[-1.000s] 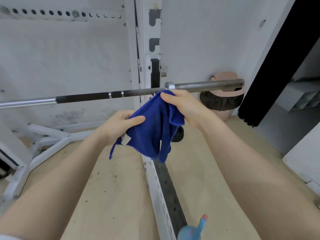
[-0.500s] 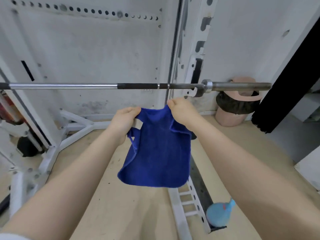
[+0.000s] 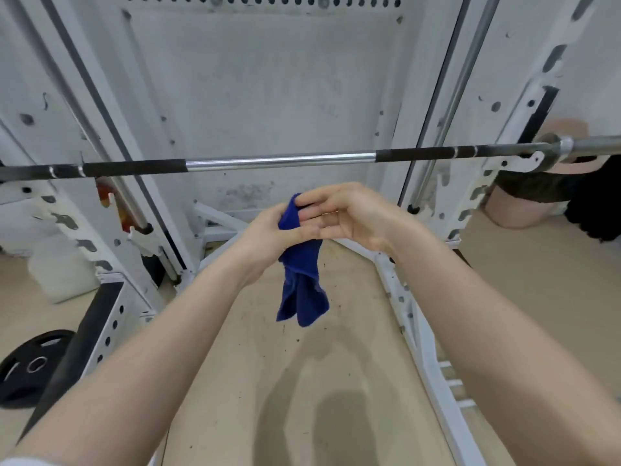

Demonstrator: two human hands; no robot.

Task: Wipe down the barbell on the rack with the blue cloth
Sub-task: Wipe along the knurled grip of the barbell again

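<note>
Person bunching a blue cloth (image 3: 302, 280) in both hands in front of a racked barbell (image 3: 279, 160).

The left hand (image 3: 268, 235) grips the gathered cloth, thumb across it. The right hand (image 3: 349, 213) pinches its top edge, the other fingers loosely spread. The cloth hangs below the bar, not touching it. The barbell lies level across the white rack (image 3: 470, 196).
</note>
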